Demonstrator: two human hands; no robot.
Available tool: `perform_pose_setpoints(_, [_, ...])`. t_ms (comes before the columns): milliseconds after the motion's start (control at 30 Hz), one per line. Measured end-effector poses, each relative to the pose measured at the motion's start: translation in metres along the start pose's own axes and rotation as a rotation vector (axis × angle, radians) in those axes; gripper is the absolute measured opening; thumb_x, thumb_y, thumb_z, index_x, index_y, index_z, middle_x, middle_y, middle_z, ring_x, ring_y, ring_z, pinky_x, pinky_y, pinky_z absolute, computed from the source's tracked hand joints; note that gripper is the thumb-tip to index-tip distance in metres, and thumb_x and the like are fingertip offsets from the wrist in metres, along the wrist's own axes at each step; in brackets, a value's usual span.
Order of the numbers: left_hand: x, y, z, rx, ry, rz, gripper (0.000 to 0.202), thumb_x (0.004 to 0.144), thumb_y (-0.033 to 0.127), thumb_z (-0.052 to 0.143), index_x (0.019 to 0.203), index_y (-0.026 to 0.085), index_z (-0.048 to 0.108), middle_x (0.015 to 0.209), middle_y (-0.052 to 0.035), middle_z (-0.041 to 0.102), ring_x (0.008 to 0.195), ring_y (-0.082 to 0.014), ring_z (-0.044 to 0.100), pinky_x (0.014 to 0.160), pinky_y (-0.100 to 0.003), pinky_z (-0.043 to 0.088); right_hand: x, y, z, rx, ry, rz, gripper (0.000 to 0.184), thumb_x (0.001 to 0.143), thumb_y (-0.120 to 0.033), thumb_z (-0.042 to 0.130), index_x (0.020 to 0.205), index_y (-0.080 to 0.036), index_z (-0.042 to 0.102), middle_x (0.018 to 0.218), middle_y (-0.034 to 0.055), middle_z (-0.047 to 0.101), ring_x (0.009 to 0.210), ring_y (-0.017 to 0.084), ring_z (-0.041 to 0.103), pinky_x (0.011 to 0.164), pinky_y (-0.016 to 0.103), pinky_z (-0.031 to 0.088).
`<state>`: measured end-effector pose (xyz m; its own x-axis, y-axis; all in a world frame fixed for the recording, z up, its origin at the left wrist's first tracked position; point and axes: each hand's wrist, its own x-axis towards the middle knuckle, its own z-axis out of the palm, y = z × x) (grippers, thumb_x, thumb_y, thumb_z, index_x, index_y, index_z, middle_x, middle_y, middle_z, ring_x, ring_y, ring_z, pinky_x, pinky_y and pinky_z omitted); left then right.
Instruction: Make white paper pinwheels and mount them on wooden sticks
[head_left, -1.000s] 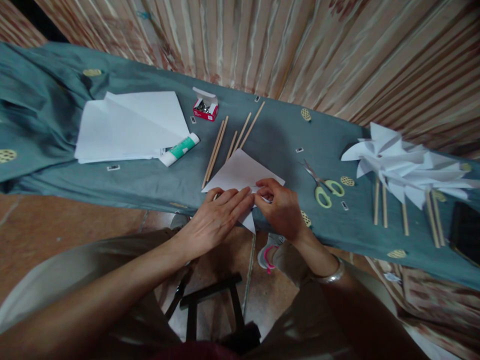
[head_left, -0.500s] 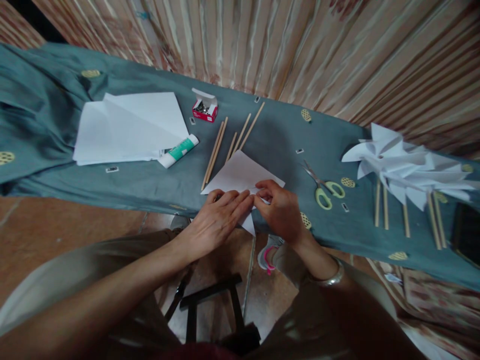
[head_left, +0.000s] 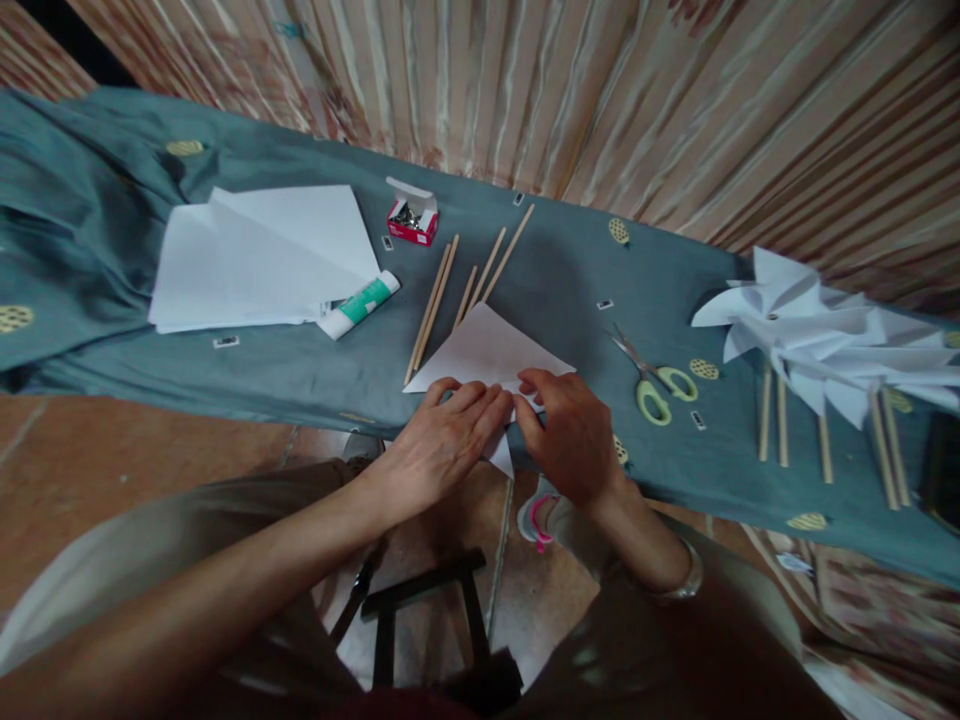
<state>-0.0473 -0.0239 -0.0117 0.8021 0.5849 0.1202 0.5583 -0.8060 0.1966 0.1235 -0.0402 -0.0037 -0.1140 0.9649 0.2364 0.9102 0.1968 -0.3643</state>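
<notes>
A white sheet of paper [head_left: 486,350], folded into a triangle, lies at the near edge of the teal cloth-covered table [head_left: 570,270], with one corner hanging over the edge. My left hand [head_left: 442,440] lies flat on the paper's near part, fingers stretched out and pressing it down. My right hand [head_left: 574,430] is beside it, fingers curled in a pinch on the paper's fold. The two hands almost touch at the fingertips.
Several wooden sticks [head_left: 457,285] lie just behind the paper. A glue stick [head_left: 358,303], a stack of white sheets [head_left: 259,255] and a red box of pins [head_left: 411,218] sit left. Green-handled scissors [head_left: 651,378] and finished paper pinwheels [head_left: 825,345] on sticks lie right.
My hands have stayed on the paper; the right hand has drawn slightly closer to the left. The view has shifted a little.
</notes>
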Motion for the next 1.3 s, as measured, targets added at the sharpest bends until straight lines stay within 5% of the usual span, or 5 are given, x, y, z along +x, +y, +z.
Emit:
perform_pose_setpoints(333, [0.003, -0.002, 0.001, 0.034, 0.023, 0.032, 0.031, 0.093, 0.015, 0.039, 0.123, 0.01, 0.045, 0.12, -0.0128, 0.062, 0.105, -0.0229, 0.052, 0.091, -0.038, 0.033, -0.001, 0.011, -0.008, 0.017, 0.063, -0.122, 0.027, 0.086, -0.011, 0.046, 0.101, -0.015, 0.068, 0.104, 0.0115, 0.069, 0.097, 0.026, 0.06, 0.091, 0.043, 0.048])
perform_pose_setpoints(667, [0.006, 0.0, 0.002, 0.073, 0.026, 0.053, 0.03, 0.091, 0.014, 0.04, 0.119, 0.008, 0.048, 0.119, -0.0135, 0.063, 0.103, -0.0239, 0.052, 0.093, -0.039, 0.032, -0.002, 0.017, -0.004, -0.005, 0.146, -0.12, 0.028, 0.089, -0.011, 0.044, 0.099, -0.013, 0.07, 0.103, 0.0132, 0.071, 0.099, 0.026, 0.062, 0.091, 0.043, 0.05])
perform_pose_setpoints(933, [0.0, -0.007, -0.004, -0.079, -0.003, 0.006, 0.057, 0.077, 0.021, 0.06, 0.13, 0.01, 0.042, 0.128, -0.0135, 0.056, 0.113, -0.0282, 0.046, 0.095, -0.043, 0.032, 0.001, 0.027, -0.005, 0.082, 0.188, -0.073, 0.025, 0.087, -0.014, 0.047, 0.098, -0.016, 0.069, 0.102, 0.0112, 0.072, 0.097, 0.025, 0.063, 0.091, 0.044, 0.049])
perform_pose_setpoints(1300, [-0.001, -0.01, -0.005, -0.233, 0.003, -0.025, 0.059, 0.071, 0.021, 0.063, 0.126, 0.011, 0.046, 0.13, -0.0175, 0.048, 0.115, -0.0317, 0.044, 0.093, -0.045, 0.035, 0.008, 0.045, 0.001, 0.097, 0.068, -0.002, 0.031, 0.087, -0.022, 0.048, 0.112, -0.014, 0.063, 0.112, 0.0129, 0.068, 0.103, 0.028, 0.062, 0.093, 0.044, 0.048])
